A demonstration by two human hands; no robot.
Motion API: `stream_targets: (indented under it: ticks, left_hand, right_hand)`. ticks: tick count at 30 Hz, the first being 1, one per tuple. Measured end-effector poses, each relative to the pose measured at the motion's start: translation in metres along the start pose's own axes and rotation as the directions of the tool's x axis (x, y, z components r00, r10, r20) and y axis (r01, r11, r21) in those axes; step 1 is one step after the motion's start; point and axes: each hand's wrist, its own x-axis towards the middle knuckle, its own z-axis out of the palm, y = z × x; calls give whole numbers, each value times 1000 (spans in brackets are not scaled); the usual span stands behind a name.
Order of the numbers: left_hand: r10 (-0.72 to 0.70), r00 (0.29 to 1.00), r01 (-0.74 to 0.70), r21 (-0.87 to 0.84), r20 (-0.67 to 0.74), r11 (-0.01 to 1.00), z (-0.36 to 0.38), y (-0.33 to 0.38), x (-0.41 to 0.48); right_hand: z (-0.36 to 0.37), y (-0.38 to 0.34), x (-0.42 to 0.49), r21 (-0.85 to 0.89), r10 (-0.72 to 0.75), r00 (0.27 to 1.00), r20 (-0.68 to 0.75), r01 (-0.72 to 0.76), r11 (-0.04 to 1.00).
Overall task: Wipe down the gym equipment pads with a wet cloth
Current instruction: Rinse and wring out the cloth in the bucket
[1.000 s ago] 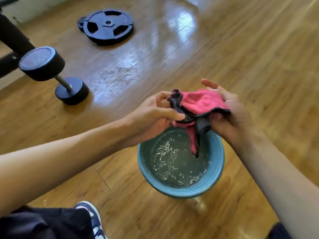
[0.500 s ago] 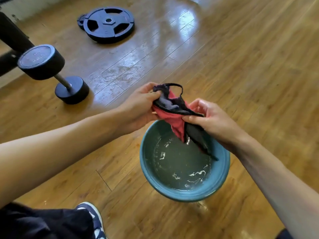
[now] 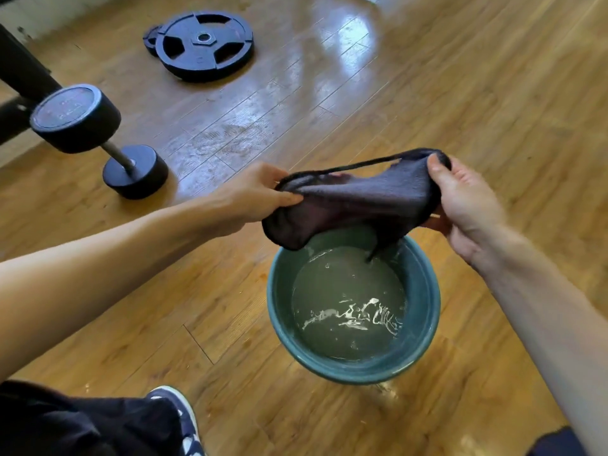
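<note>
one wooden floor (image 3: pixel 460 93) | teal basin (image 3: pixel 424 311) of water, near centre | weight plate (image 3: pixel 204 44) and dumbbell (image 3: pixel 98 136), far left | dark cloth (image 3: pixel 355 205) stretched just above basin, one corner hanging toward water | left hand (image 3: pixel 253 199) and right hand (image 3: pixel 467 205) each clench an end | step: wetting cloth; next likely wring, then find pads

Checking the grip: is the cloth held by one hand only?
No, the left hand and right hand each grip an end of the cloth above the basin.
</note>
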Motion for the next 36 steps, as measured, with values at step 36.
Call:
stream_targets:
  ticks: [36]
  left_hand:
    - [316,941,-304,105,-123,947,-9,3,6]
  right_hand:
    - [-23,-24,-3,-166,-550,820,159,572,803]
